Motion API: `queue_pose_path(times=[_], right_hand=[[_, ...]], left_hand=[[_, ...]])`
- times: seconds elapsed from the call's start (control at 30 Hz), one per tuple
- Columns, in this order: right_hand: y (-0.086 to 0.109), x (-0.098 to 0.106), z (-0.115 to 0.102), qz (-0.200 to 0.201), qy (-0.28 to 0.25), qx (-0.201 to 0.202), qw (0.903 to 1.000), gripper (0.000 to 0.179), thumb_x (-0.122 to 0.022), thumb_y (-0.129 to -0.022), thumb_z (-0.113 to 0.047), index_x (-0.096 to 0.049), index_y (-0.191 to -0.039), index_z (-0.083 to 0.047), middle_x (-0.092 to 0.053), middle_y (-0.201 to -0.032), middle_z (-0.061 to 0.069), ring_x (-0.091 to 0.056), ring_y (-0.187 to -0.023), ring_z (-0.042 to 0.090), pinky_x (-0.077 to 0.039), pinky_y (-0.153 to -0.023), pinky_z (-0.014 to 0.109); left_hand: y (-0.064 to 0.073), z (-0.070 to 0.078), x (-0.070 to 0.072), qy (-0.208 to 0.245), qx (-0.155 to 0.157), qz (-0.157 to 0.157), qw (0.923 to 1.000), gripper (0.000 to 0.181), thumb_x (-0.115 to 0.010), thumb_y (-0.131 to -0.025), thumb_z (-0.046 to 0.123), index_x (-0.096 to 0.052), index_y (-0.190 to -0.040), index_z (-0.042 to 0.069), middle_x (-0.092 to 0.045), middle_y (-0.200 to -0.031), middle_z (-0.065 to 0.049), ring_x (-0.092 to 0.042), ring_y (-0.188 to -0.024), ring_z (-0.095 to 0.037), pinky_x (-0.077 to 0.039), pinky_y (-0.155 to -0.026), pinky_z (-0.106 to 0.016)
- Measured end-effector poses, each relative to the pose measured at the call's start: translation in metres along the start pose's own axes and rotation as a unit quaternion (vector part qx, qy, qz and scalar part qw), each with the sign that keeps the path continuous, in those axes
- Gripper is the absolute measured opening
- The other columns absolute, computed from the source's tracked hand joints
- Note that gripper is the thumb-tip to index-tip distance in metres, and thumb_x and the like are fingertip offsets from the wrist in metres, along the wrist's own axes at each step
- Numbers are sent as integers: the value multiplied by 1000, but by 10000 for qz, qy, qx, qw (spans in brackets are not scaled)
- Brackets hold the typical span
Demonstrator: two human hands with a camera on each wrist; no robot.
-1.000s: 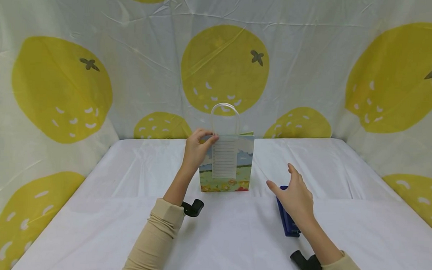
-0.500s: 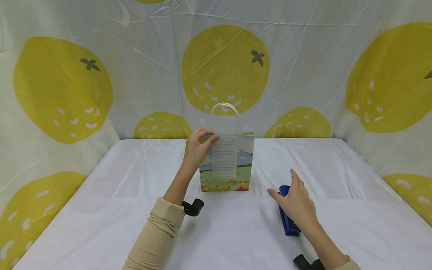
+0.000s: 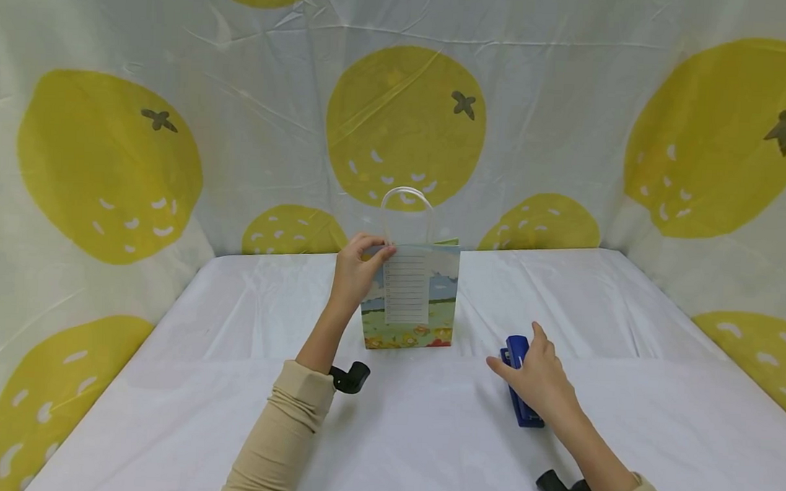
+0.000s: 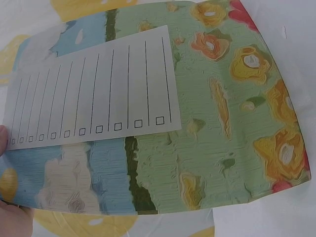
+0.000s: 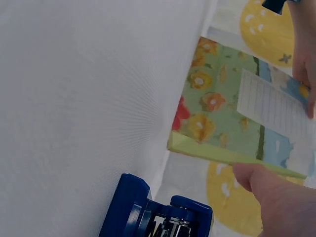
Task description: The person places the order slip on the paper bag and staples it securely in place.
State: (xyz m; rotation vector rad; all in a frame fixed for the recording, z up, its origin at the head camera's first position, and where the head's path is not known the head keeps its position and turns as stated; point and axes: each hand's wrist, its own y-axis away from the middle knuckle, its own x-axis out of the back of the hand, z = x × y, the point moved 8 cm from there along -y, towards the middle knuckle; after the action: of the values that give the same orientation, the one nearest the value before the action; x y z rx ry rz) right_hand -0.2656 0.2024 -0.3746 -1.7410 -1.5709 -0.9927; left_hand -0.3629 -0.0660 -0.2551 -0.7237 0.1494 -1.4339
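Note:
My left hand (image 3: pixel 354 273) pinches the top left edge of an upright paper gift bag (image 3: pixel 443 298) with a meadow and flower print. Its thumb presses a white lined checklist sheet (image 3: pixel 407 289) against the bag's front. Rows with small tick boxes show on the sheet (image 4: pixel 98 103) in the left wrist view. My right hand (image 3: pixel 544 381) hovers at a dark blue stapler (image 3: pixel 516 347) on the table, thumb and fingers spread apart. The right wrist view shows one end of the stapler (image 5: pixel 127 202) with metal parts inside; the hand covers part of its length in the head view.
White cloth covers the table (image 3: pixel 412 434). Behind it hangs a white curtain (image 3: pixel 241 124) printed with large yellow lemons. The bag's white looped handles (image 3: pixel 409 190) stand up above its rim. A black wrist camera (image 3: pixel 351 378) sits on my left wrist.
My right hand has drawn slightly back toward me and to the right, uncovering more of the stapler's far end. My left hand keeps its place on the bag.

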Motion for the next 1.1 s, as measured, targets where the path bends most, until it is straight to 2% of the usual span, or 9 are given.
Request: queue_pose_path(times=[0.23,0.57,0.87,1.1], right_hand=[[1,-4,8,-174,27,-202,9996,107,-59,-79,-54,0,-139,11,-26,-130,41,-37,-112,56,-39,-83,64],[5,-12,12,-448,175,-206,9986,104,-65,-79,-43,-1,-137,14,-26,-128,44,-38,-111,58,-40,-84,63],[8,-15,13,-450,178,-104,9988,101,-68,-78,-34,-1,-135,15,-31,-124,45,-46,-103,54,-42,-81,60],[9,-16,13,-358,451,120,9983,98,-72,-74,-26,-8,-132,20,-38,-117,44,-51,-95,52,-45,-76,57]], left_hand=[[0,0,1,-5,-15,3,10000,24,-66,-82,22,-68,-95,1,-60,-98,-10,-56,-96,-21,-45,-88,-36],[-1,-2,0,-44,11,-19,10000,26,-66,-82,22,-67,-97,1,-61,-99,-10,-57,-97,-22,-46,-88,-36],[-2,-1,1,-69,-27,2,10000,27,-66,-82,23,-67,-97,1,-61,-99,-10,-57,-96,-21,-46,-86,-36],[-1,-2,0,-40,-40,-35,10000,26,-65,-82,23,-68,-97,1,-61,-98,-10,-57,-97,-21,-46,-88,-36]])
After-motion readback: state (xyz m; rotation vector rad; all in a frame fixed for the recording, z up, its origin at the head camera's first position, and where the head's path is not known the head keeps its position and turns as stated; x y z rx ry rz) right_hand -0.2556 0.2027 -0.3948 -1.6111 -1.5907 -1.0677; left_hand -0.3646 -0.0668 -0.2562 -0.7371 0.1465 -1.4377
